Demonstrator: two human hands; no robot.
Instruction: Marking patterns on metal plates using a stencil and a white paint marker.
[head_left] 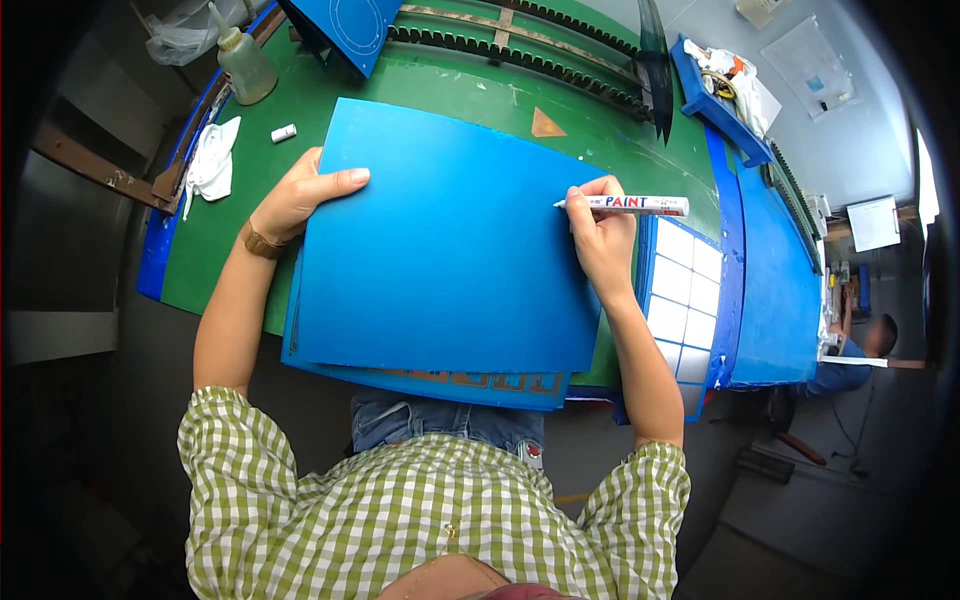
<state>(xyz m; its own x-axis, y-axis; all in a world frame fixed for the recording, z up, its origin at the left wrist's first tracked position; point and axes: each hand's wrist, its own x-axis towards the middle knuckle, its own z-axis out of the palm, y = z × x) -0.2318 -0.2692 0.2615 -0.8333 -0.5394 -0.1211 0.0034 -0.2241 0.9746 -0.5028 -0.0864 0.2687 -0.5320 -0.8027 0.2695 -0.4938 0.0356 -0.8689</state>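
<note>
A large flat blue panel (450, 240) lies in front of me, over another blue sheet with cut-out shapes (480, 382) that shows along its near edge. My left hand (303, 190) grips the panel's upper left edge, thumb on top and fingers hidden beneath. At the panel's right edge, my right hand (606, 240) pinches a white marker pen (650, 205). Its uncapped tip points left, just over the blue surface; whether it touches I cannot tell. A small white cap (283, 133) rests on the green tabletop beyond my left hand.
On the green table (440, 80) are a squeeze bottle (246, 66), a white cloth (212, 160), a small brown triangle (547, 124) and toothed racks (520, 62). A panel with white squares (684, 290) lies right. Another person (850, 365) is at far right.
</note>
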